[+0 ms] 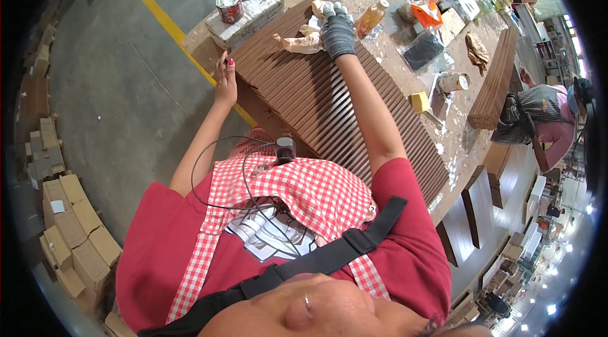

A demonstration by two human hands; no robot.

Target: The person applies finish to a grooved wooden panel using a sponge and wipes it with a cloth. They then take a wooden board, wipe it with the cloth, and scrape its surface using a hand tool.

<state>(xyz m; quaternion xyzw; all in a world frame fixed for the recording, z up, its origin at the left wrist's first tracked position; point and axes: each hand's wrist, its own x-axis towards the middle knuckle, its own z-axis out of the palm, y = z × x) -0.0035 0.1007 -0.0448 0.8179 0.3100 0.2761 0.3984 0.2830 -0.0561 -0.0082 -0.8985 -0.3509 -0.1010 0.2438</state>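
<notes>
A row of long brown grooved wooden slats (pixel 304 77) lies side by side across the workbench in front of me. My right hand (pixel 339 33), in a grey knitted glove, presses a crumpled cream cloth (pixel 303 43) onto the slats near their far end. Parts of the cloth stick out to the left of the glove and above it. My left hand (pixel 226 81) is bare and sits at the left corner of the slats. Its fingers are curled together there, and what they pinch is too small to make out.
A paint-smeared tin (pixel 229 6) stands on a white-stained block (pixel 253 14) at far left. Beyond my right hand are a bottle of amber liquid (pixel 372 17), a yellow sponge (pixel 419 102) and a white-smeared jar (pixel 453 82). A person in an apron (pixel 529 115) works at right.
</notes>
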